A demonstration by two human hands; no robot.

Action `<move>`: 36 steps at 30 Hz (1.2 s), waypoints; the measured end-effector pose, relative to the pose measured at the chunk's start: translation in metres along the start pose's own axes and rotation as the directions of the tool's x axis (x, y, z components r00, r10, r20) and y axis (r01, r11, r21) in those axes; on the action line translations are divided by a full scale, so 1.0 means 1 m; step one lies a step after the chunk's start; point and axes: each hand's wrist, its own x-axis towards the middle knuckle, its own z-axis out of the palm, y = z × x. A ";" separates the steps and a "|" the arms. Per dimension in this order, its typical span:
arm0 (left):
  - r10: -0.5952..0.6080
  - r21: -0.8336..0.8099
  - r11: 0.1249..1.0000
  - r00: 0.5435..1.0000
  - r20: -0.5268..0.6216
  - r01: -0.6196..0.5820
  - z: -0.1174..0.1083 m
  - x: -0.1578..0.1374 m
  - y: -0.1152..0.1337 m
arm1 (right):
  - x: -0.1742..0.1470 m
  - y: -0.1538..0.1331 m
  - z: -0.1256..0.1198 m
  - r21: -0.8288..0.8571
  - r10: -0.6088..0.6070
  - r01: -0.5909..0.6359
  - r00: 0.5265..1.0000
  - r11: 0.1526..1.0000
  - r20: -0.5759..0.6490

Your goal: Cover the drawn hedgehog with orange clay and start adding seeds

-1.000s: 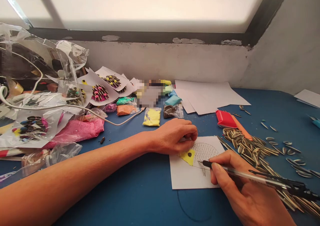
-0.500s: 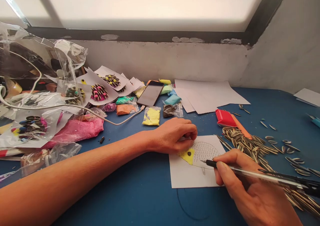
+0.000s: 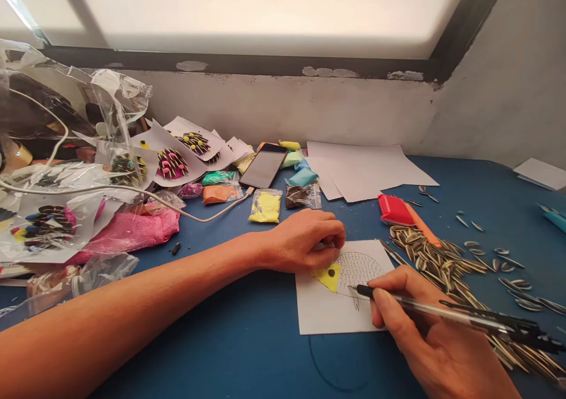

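Observation:
A white sheet of paper (image 3: 325,316) lies on the blue table, bearing an ink outline of a rounded animal filled with small pen strokes. Its pointed face is a flat yellow clay piece (image 3: 328,280) with a dark round eye. My right hand (image 3: 424,322) grips a clear pen with a black grip (image 3: 415,306), its tip at the lower part of the drawn body. Curled loosely, my left hand (image 3: 307,240) rests over the sheet's upper left edge, nothing visible in its fingers. Close by on the right is a pile of striped sunflower seeds (image 3: 442,263).
A red packet (image 3: 397,209) sits by the seeds. Farther back are clay packets such as a yellow one (image 3: 265,205), a phone (image 3: 264,165) and blank paper sheets (image 3: 367,169). Seed-covered crafts (image 3: 172,163), a pink cloth (image 3: 137,232) and a white cable (image 3: 132,190) crowd the left.
The pen tip has shifted very slightly left within the drawing. The whole view has drifted a little; my left hand keeps its place on the paper.

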 end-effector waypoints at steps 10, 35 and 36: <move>0.001 0.002 1.000 1.000 0.000 -0.001 0.002 -0.001 0.001 | -0.001 0.001 -0.001 -0.032 -0.029 0.028 1.000 0.999 -0.009; 0.015 0.002 1.000 1.000 -0.004 -0.015 0.002 -0.002 -0.002 | -0.009 0.007 -0.007 -0.009 0.089 -0.089 0.996 0.996 0.021; 0.013 0.002 1.000 1.000 -0.004 -0.013 0.002 -0.002 -0.002 | -0.009 0.008 -0.006 -0.030 0.114 -0.113 0.993 0.993 0.007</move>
